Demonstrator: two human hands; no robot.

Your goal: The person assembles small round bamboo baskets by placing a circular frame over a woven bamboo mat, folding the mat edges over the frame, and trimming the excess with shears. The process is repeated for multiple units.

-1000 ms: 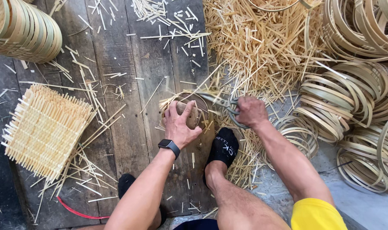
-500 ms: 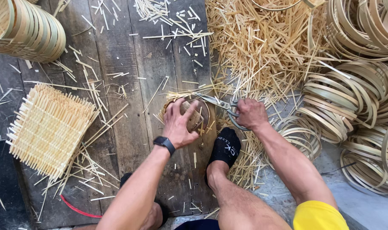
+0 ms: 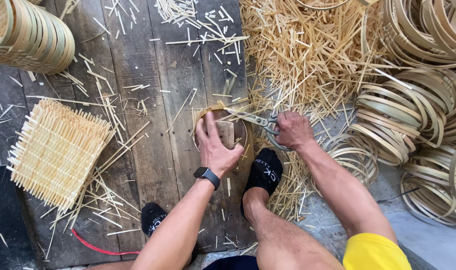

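Round bamboo steamer lid (image 3: 223, 131): flat on the plank floor (image 3: 153, 100), fringed with uncut strips. Steel scissors (image 3: 260, 122): blades at its upper-right rim.

Weathered wooden planks (image 3: 138, 60) carry everything: a square woven bamboo mat (image 3: 55, 150) at left, 1 stack of bamboo rings (image 3: 30, 35) above it, scattered splints (image 3: 308, 55), and coiled hoops (image 3: 413, 110) at right.

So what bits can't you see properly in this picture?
Head view only:
- The round woven piece: the left hand covers its middle.
- The scissors: the right hand hides the handles.
- The bamboo rings: cut off by the right edge.
- The stacked baskets: cut off at the top left corner.
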